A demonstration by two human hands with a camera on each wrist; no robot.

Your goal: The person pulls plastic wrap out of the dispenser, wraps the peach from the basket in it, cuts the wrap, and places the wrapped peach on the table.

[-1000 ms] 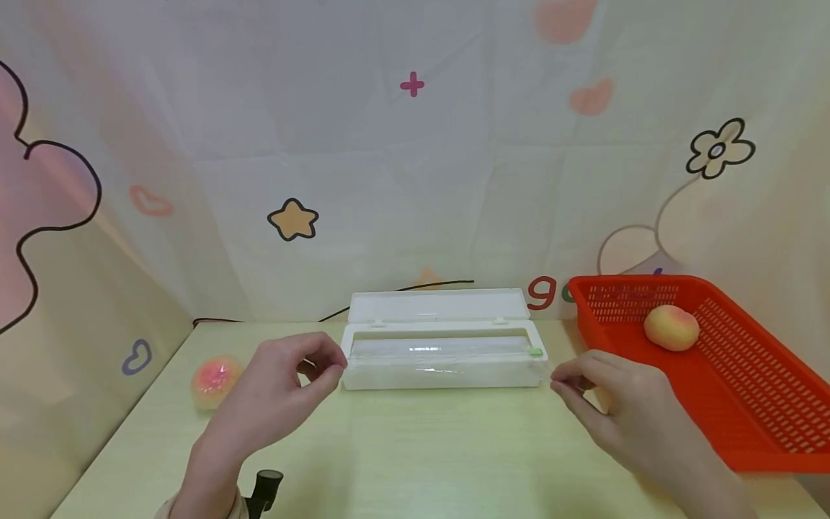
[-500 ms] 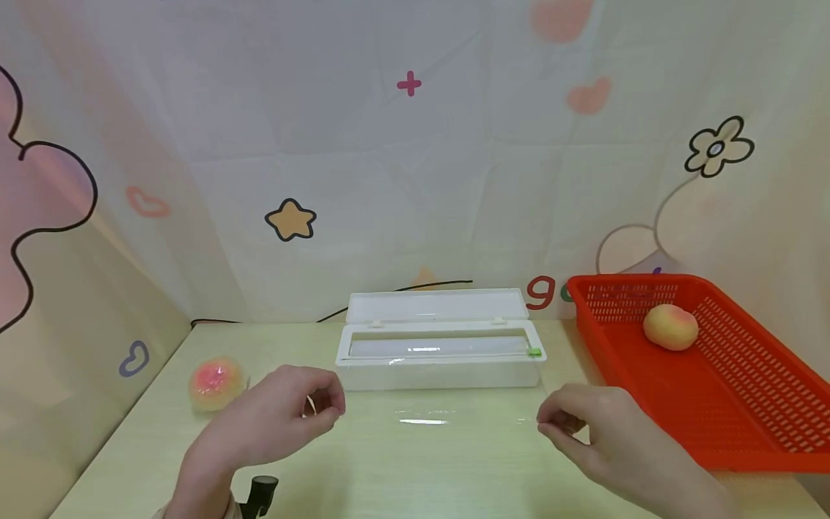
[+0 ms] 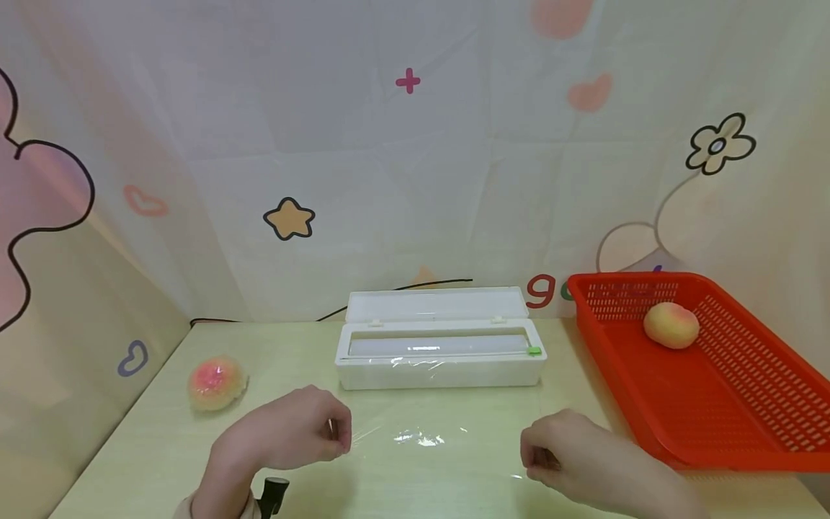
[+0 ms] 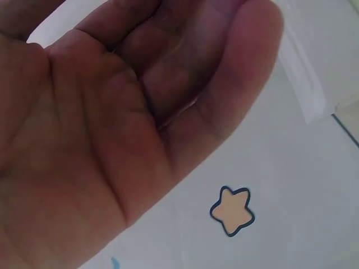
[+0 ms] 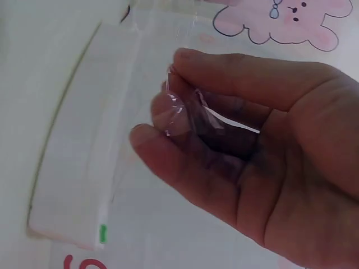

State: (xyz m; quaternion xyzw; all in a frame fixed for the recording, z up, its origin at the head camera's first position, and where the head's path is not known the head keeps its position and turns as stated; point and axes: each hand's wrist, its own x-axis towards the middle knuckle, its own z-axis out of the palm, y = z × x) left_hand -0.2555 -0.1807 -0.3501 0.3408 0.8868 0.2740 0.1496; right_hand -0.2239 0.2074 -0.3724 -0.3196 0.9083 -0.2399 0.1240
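Observation:
A sheet of clear plastic wrap (image 3: 424, 438) stretches out toward me from a white cling film dispenser (image 3: 441, 373), whose lid stands raised at the back. My left hand (image 3: 288, 429) pinches the sheet's left corner in the head view; in the left wrist view its fingers curl and the fingertips are cut off. On the other side my right hand (image 3: 577, 458) pinches the right corner, and the right wrist view shows film (image 5: 174, 109) between thumb and fingers. A green slider (image 3: 534, 351) sits at the right end of the dispenser's front edge.
A wrapped peach (image 3: 217, 383) lies on the table to the left of the dispenser. On the right stands a red plastic basket (image 3: 707, 404) with another peach (image 3: 671, 325) in it. A patterned curtain (image 3: 415, 180) closes off the back.
Both hands have moved back toward me and down, drawing the plastic wrap farther out of the dispenser. The dispenser, the peaches and the basket have stayed put.

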